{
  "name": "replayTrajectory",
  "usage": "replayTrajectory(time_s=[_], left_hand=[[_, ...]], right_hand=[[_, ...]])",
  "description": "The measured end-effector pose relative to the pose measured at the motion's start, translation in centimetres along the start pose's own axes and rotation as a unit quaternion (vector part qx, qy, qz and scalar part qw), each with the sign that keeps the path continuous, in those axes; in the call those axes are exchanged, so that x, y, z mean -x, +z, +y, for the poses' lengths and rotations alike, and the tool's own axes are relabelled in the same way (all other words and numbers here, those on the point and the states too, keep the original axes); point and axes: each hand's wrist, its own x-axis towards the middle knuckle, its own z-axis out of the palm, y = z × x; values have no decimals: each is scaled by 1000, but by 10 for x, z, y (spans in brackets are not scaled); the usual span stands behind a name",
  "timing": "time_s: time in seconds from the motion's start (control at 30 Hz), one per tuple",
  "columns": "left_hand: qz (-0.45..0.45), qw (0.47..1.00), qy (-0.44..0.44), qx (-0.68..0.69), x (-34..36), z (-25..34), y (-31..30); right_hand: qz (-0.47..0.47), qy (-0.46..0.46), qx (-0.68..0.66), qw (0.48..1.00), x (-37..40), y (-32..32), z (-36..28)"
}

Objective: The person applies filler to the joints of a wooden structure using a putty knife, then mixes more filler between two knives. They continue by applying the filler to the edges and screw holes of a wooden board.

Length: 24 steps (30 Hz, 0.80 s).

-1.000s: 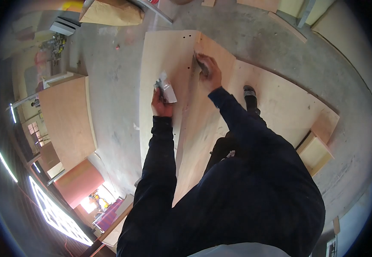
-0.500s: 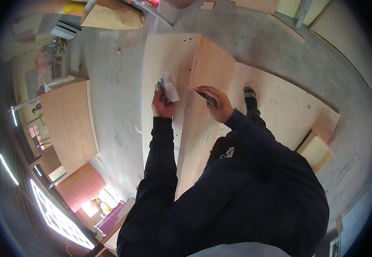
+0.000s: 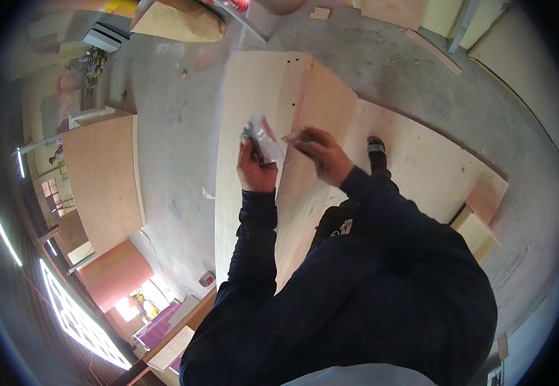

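My left hand point(image 3: 257, 168) is closed round a small clear plastic packet point(image 3: 265, 141), with something dark and greenish at its upper left edge. To the right, my right hand point(image 3: 323, 154) has its fingers closed on a thin piece, too small and blurred to make out. Both hands are above a long pale wooden panel point(image 3: 253, 83) with small dark holes near its far end. A reddish-brown wooden board point(image 3: 331, 96) joins it along the right side.
A wide wooden panel point(image 3: 414, 148) lies at the right, with my foot point(image 3: 376, 147) on it and a small wooden box point(image 3: 472, 231) at its end. Another wooden panel point(image 3: 102, 180) stands at the left. A brown paper bag point(image 3: 179, 22) is at the top.
My left hand and the packet have moved slightly right and down in the view. The fingers of my right hand have curled in, and the hand is turned more downward.
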Motion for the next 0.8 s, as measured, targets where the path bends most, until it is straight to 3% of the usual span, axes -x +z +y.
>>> replayTrajectory(time_s=[0.03,0.07,0.1,0.2,0.33,0.37,0.47,0.5,0.57,0.73,0.77,0.8], left_hand=[[17,978,102,-182,-6,1,-11],[33,912,201,-356,-16,3,-29],[-6,998,66,-1,-24,17,-45],[-23,997,46,-65,-41,31,-97],[-30,999,5,-38,-36,22,-104],[-24,999,-36,33,-35,18,-106],[-56,998,-33,4,-41,10,-121],[21,999,-16,-23,-40,8,-122],[28,999,-25,26,-36,4,-116],[-5,997,-42,69,-35,1,-110],[-4,958,88,-272,-30,-3,-104],[-2,791,208,-576,-27,-5,-101]], right_hand=[[15,38,-30,999,8,4,33],[29,75,-60,995,5,3,57],[50,100,-48,993,-12,-8,68],[98,108,48,988,-66,-33,82],[88,88,51,991,-90,-25,95],[95,110,59,988,-88,-18,96],[106,126,61,984,-66,2,93],[114,123,53,984,-55,9,86],[114,142,50,982,-32,24,70],[103,213,23,971,26,60,18],[98,210,26,972,35,65,0],[99,209,27,973,45,69,-13]])
